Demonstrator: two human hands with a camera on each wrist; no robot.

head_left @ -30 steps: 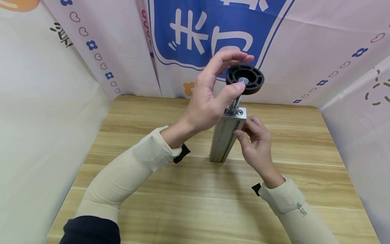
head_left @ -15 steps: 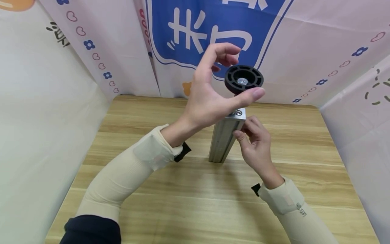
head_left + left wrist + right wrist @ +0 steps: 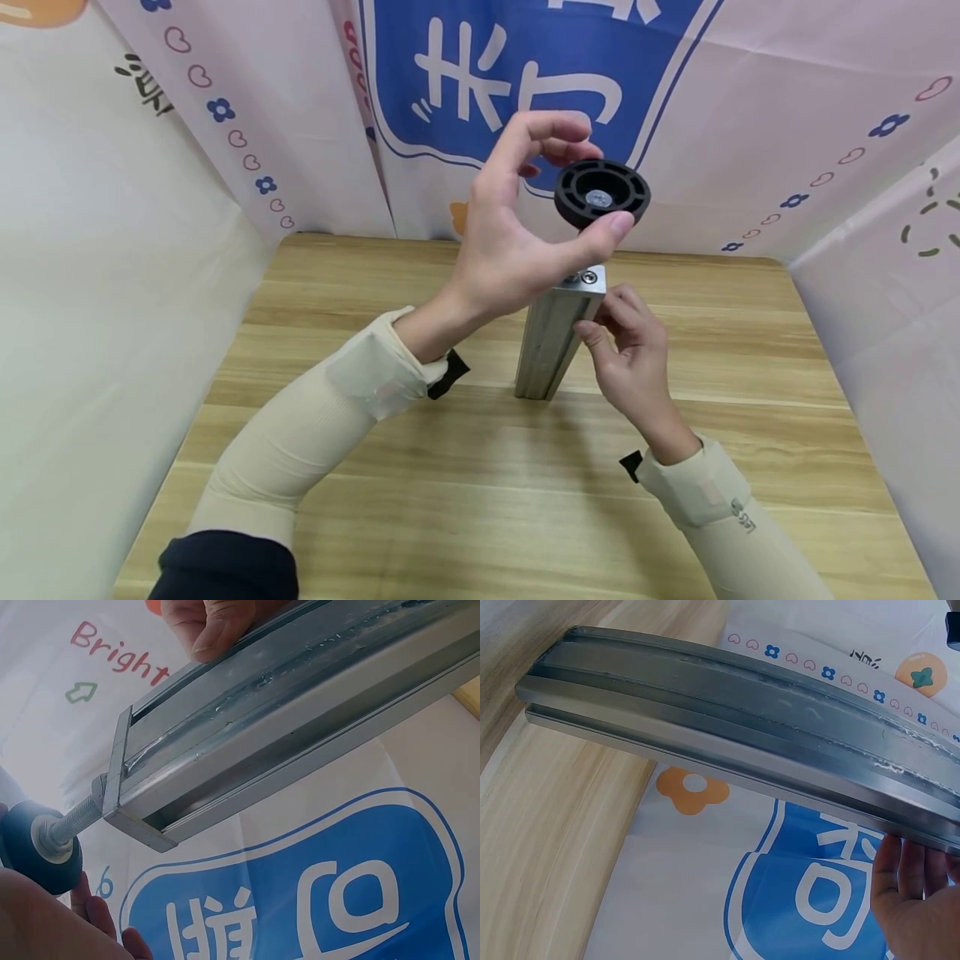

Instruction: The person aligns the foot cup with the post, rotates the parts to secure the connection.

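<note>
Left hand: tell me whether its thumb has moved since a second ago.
Yes. Against the metal post in the head view, the left hand has moved its thumb rightward, now reaching past the post's top-right corner.

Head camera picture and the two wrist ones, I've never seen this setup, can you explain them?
There is no machine: a person works bare-handed. One camera on the head looks down; the darker two views come from cameras on each wrist. On the pale wood-grain tabletop stands a silver metal bar with lengthwise grooves. A threaded metal rod rises from its top, carrying a round black disc. The left hand curls fingers and thumb around the disc, while the right hand holds the bar's side near the top.
</note>
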